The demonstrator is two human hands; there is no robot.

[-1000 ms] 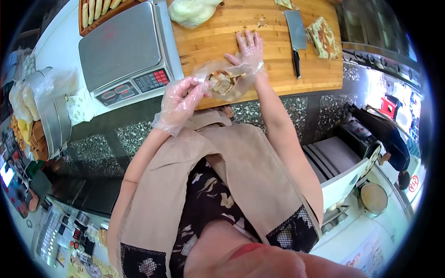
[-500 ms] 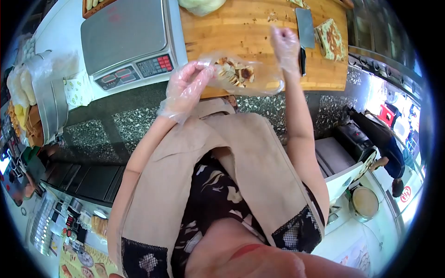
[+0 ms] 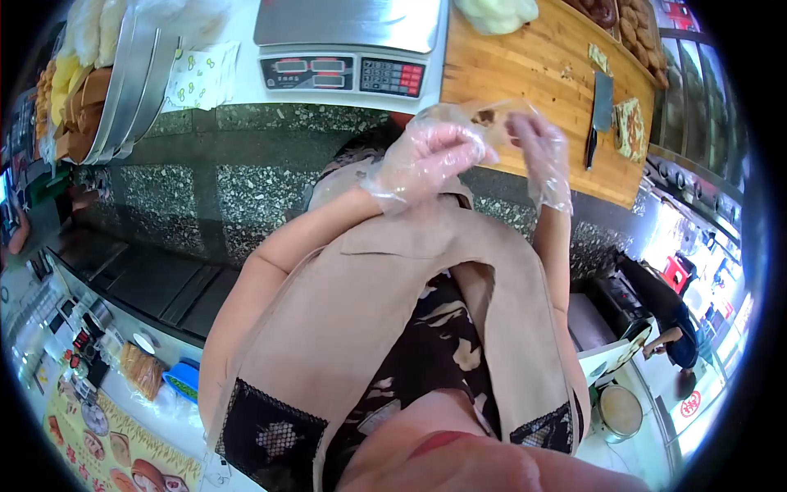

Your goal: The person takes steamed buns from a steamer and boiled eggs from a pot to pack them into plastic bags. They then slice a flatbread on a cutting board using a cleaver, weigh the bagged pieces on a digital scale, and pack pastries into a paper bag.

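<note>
Both my hands wear clear plastic gloves. My left hand [image 3: 438,160] is closed on the near side of a clear plastic bag [image 3: 512,111], in front of the cutting board. Brown and pale food pieces [image 3: 485,117] show inside the bag, partly hidden by my fingers. My right hand [image 3: 541,156] is at the bag's right side, its fingers bent and blurred, so its hold is unclear. On the wooden board [image 3: 525,66], a cleaver [image 3: 601,107] lies beside a browned flatbread [image 3: 630,129]. A pale bagged bundle [image 3: 497,12] rests at the board's far edge.
The digital scale [image 3: 344,49] stands left of the board. A patterned bag [image 3: 201,78] and metal trays [image 3: 135,82] are at the left. Trays of brown food [image 3: 642,33] sit at the far right. A person in dark clothes [image 3: 680,328] is at the right.
The view has turned, shifting the board and scale rightward. My right hand has come back from over the board to the bag, and my left hand still has the bag.
</note>
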